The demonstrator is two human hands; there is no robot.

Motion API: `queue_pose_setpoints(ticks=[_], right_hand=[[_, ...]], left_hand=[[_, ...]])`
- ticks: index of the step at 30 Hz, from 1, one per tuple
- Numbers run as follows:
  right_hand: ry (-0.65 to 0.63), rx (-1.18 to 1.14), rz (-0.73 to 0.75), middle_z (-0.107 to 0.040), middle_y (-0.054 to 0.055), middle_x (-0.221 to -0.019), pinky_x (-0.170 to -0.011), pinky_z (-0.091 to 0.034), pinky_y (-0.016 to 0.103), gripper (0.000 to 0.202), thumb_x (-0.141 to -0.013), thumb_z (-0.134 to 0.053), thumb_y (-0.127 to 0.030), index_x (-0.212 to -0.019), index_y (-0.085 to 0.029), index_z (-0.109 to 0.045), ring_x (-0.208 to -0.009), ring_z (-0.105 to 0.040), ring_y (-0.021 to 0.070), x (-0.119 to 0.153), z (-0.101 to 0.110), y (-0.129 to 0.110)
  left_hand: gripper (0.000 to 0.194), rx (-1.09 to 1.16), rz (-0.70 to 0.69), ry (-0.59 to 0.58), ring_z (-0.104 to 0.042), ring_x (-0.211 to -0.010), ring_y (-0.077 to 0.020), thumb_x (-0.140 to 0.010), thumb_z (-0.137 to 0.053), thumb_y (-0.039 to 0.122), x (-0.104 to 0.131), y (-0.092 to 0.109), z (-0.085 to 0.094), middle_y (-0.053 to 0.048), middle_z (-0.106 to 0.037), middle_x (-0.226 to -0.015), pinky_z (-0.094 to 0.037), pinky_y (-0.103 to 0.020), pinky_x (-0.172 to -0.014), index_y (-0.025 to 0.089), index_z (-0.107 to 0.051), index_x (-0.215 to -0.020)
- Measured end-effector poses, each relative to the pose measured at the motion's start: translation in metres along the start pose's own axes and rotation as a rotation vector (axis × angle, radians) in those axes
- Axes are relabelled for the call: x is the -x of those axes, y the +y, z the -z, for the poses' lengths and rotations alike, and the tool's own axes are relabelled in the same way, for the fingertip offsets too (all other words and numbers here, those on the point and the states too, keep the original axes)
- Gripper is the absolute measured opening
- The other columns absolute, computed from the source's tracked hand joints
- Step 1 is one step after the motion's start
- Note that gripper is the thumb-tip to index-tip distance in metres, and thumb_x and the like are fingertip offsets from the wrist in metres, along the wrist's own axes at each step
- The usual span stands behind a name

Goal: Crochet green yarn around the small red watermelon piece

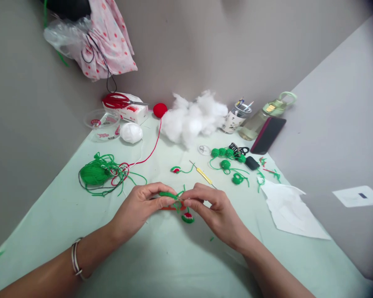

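My left hand pinches a green crocheted piece between thumb and fingers. Close beside it, my right hand has its thumb and forefinger pressed together at the right end of that piece, on something thin that is too small to make out. Green yarn ends stick out between the hands. Below the fingertips lies an orange-red object, partly hidden. A small crocheted watermelon slice is just below my right fingers. Another slice and a yellow crochet hook lie farther back.
Green yarn lies tangled at left. Behind are red scissors on a box, white yarn, a red ball, stuffing, a pen cup, a bottle and a phone. Green balls and paper are right.
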State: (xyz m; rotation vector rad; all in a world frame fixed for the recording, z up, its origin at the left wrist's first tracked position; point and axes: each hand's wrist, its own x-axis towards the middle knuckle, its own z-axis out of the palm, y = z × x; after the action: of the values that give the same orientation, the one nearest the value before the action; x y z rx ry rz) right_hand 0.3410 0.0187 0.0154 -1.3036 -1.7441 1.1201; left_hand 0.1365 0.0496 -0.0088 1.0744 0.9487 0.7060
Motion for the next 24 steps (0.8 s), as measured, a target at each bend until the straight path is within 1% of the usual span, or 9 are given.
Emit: queue_pose_setpoints(ticks=[4,6,9,11,15,17,19,22,24], right_hand=[[-0.046,-0.010,-0.028,-0.061,0.002,-0.074,-0.057,-0.050,0.024,0.018,-0.094,-0.061,-0.028,-0.093,-0.024,-0.079,-0.065,-0.057,0.0130,0.000,0.004,-0.004],[-0.050,-0.027,-0.034,-0.063,0.003,-0.076,-0.059,-0.050,0.024,0.018,-0.094,-0.062,-0.028,-0.091,-0.023,-0.079,-0.067,-0.058,0.0135,0.000,0.003,-0.005],[0.002,-0.045,-0.047,-0.064,0.002,-0.074,-0.058,-0.048,0.025,0.019,-0.093,-0.063,-0.031,-0.083,-0.020,-0.075,-0.065,-0.057,0.0130,0.001,-0.004,-0.003],[0.035,-0.046,-0.082,-0.062,0.001,-0.071,-0.057,-0.046,0.025,0.021,-0.092,-0.063,-0.033,-0.079,-0.019,-0.071,-0.062,-0.055,0.0123,0.001,-0.009,-0.002],[0.037,-0.076,-0.150,-0.059,-0.001,-0.066,-0.055,-0.042,0.025,0.023,-0.091,-0.064,-0.039,-0.080,-0.019,-0.066,-0.058,-0.051,0.0117,0.001,-0.014,0.003],[0.027,-0.088,-0.157,-0.057,-0.002,-0.065,-0.056,-0.041,0.024,0.023,-0.091,-0.065,-0.040,-0.082,-0.019,-0.065,-0.058,-0.048,0.0112,-0.001,-0.011,0.006],[-0.009,-0.121,-0.154,-0.056,-0.003,-0.066,-0.057,-0.039,0.024,0.021,-0.093,-0.063,-0.038,-0.084,-0.019,-0.063,-0.060,-0.047,0.0108,-0.002,-0.007,0.009],[-0.071,-0.159,-0.146,-0.057,-0.002,-0.071,-0.058,-0.038,0.024,0.020,-0.095,-0.059,-0.036,-0.086,-0.019,-0.062,-0.064,-0.048,0.0112,-0.004,-0.002,0.011],[-0.062,-0.143,-0.135,-0.059,-0.001,-0.073,-0.060,-0.039,0.025,0.019,-0.094,-0.061,-0.034,-0.083,-0.018,-0.062,-0.066,-0.051,0.0121,-0.004,-0.003,0.010]], left_hand=[[0.011,0.002,0.007,-0.055,-0.066,-0.074,-0.0163,-0.080,-0.073,0.032,0.002,0.001,0.001,0.002,-0.075,-0.079,-0.051,-0.025,-0.071,0.022,-0.075,-0.084],[0.012,-0.047,-0.016,-0.043,-0.065,-0.076,-0.0163,-0.081,-0.073,0.033,0.003,0.001,0.001,0.002,-0.074,-0.081,-0.049,-0.025,-0.072,0.022,-0.075,-0.084],[0.014,-0.143,-0.052,0.002,-0.063,-0.080,-0.0175,-0.080,-0.073,0.035,0.004,-0.002,0.000,0.000,-0.073,-0.083,-0.048,-0.026,-0.074,0.021,-0.076,-0.083],[0.015,-0.166,-0.059,0.022,-0.063,-0.081,-0.0181,-0.080,-0.072,0.035,0.003,-0.005,-0.002,0.000,-0.072,-0.085,-0.048,-0.026,-0.074,0.021,-0.075,-0.083],[0.016,-0.083,-0.037,0.023,-0.063,-0.077,-0.0164,-0.080,-0.073,0.035,0.001,-0.008,-0.005,0.000,-0.070,-0.081,-0.048,-0.025,-0.070,0.020,-0.071,-0.087],[0.016,-0.010,-0.023,0.025,-0.064,-0.077,-0.0155,-0.080,-0.074,0.034,0.000,-0.007,-0.005,0.001,-0.070,-0.080,-0.049,-0.024,-0.070,0.020,-0.069,-0.087],[0.017,0.033,-0.015,0.040,-0.065,-0.077,-0.0147,-0.080,-0.075,0.034,0.000,-0.007,-0.003,0.002,-0.070,-0.080,-0.049,-0.024,-0.071,0.020,-0.067,-0.087],[0.020,0.042,-0.019,0.064,-0.065,-0.078,-0.0153,-0.081,-0.075,0.036,0.000,-0.006,0.000,0.001,-0.071,-0.082,-0.050,-0.025,-0.072,0.020,-0.066,-0.087],[0.020,0.016,-0.024,0.076,-0.064,-0.079,-0.0159,-0.080,-0.076,0.037,0.001,-0.007,0.000,0.000,-0.070,-0.082,-0.050,-0.026,-0.072,0.020,-0.066,-0.087]])
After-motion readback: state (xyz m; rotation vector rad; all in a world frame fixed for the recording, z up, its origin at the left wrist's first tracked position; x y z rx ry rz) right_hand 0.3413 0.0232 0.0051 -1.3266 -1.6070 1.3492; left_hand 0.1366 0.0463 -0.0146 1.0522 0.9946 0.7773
